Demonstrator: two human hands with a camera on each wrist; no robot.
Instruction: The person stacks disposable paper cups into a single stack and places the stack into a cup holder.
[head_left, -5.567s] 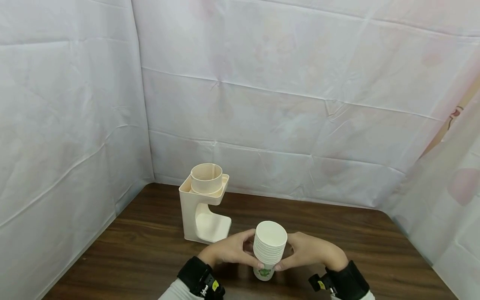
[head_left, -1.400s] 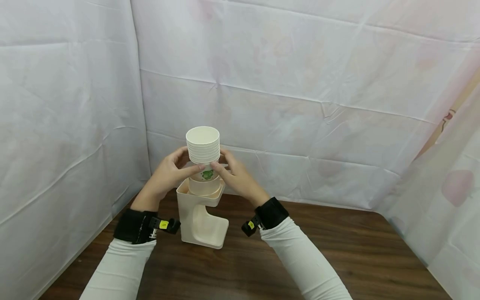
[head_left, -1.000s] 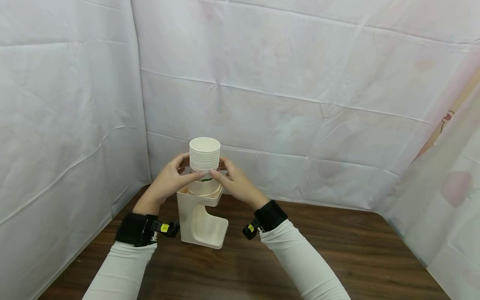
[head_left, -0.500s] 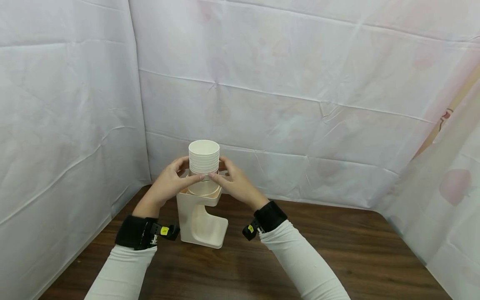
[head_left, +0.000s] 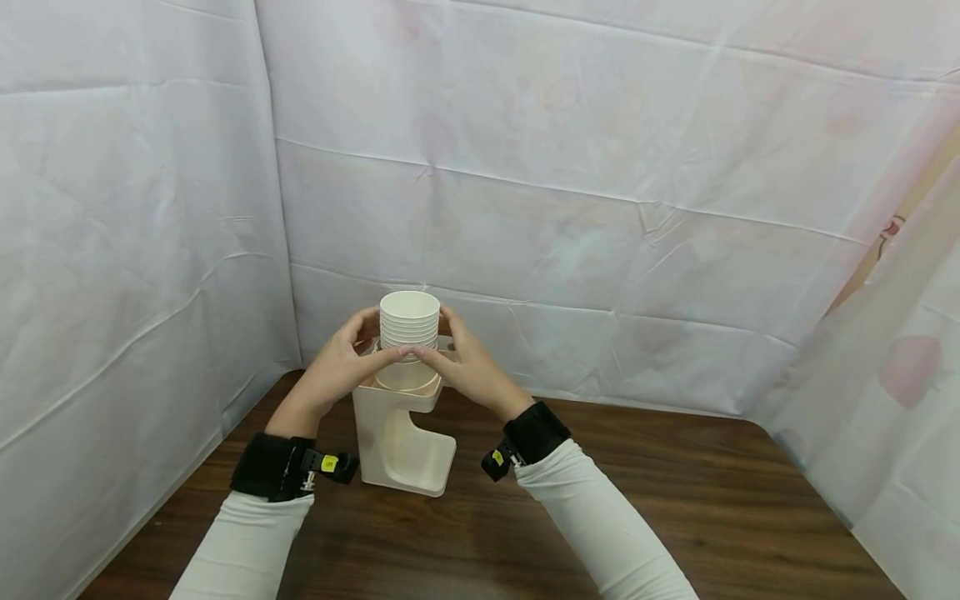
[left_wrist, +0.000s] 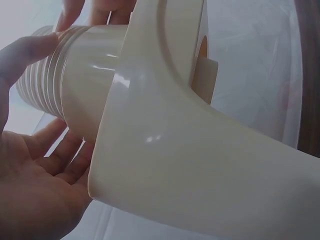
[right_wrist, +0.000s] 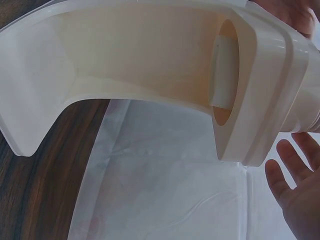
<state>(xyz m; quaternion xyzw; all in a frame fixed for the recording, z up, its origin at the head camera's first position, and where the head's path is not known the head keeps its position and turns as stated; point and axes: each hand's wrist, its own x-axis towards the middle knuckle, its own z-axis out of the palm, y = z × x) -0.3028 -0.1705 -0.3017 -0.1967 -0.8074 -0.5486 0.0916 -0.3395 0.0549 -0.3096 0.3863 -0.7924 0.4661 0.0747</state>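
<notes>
We hold the stack of paper cups with our left hand and right hand, fingers curled round its sides. The stack sits in the top ring of the cream cup holder, far left on the brown bench.

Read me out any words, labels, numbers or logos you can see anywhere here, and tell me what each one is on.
No text can be read.
Left wrist strap: yellow tag with a dark mark, too small to read.
Right wrist strap: yellow tag, also too small to read.
Cups, cup holder: no print showing.
Backdrop sheet: faint pink patterns, no lettering.
</notes>
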